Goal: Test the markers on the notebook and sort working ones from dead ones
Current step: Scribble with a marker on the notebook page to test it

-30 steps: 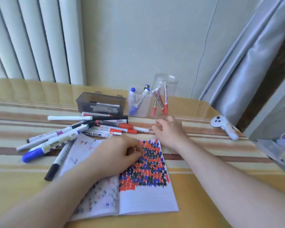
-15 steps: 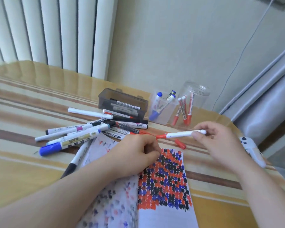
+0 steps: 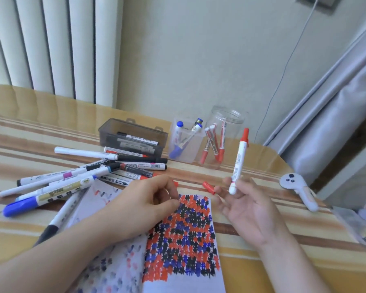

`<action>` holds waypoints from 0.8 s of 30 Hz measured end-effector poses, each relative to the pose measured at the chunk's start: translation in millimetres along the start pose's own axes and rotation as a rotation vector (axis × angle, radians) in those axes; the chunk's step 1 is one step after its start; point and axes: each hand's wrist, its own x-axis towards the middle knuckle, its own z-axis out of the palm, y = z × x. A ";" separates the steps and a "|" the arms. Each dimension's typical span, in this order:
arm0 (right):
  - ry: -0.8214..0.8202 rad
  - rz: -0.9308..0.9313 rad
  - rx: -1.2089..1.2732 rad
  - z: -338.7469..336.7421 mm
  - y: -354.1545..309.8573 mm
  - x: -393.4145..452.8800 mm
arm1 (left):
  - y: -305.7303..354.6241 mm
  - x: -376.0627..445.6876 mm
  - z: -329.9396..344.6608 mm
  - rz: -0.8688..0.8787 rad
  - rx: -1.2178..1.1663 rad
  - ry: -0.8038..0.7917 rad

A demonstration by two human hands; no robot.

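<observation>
While the right hand (image 3: 249,210) pinches a red marker (image 3: 239,159) and holds it almost straight up, its red cap (image 3: 208,187) lies on the desk (image 3: 262,261) just past the notebook (image 3: 184,235). The left hand (image 3: 144,206) rests on the notebook with curled fingers, holding nothing I can see. More markers (image 3: 76,178) lie toward the left edge.

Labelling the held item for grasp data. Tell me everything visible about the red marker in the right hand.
The red marker has a white plastic-looking barrel with small red print, too blurred to read, and a red end pointing up. Whether that end is capped cannot be told. It stands nearly upright, leaning slightly right, above the table in front of the jar. The right hand pinches its rounded white lower end with the fingertips, palm turned up. Nothing else touches it. A loose red cap lies on the table beside the hand.
</observation>
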 end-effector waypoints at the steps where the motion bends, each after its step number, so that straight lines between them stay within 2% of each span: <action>1: -0.063 0.034 -0.013 0.2 1.6 0.2 | 0.2 0.1 0.1 0.003 0.001 -0.004; 3: -0.113 0.069 -0.003 5.6 4.9 0.0 | 0.0 -0.1 0.1 0.003 0.006 -0.016; 6: -0.096 0.051 0.077 14.1 4.3 0.0 | 0.1 -0.7 -0.5 0.003 0.019 -0.026; 12: 0.232 -0.001 0.378 -2.0 -15.4 4.9 | -1.1 -0.8 0.0 0.011 0.031 -0.034; 18: 0.154 -0.083 0.385 -15.9 -38.3 -5.3 | -3.4 -1.3 0.2 0.036 0.074 -0.051; 24: 0.184 -0.143 0.410 -30.3 -43.0 -8.4 | -4.3 -1.1 0.9 0.048 0.103 -0.061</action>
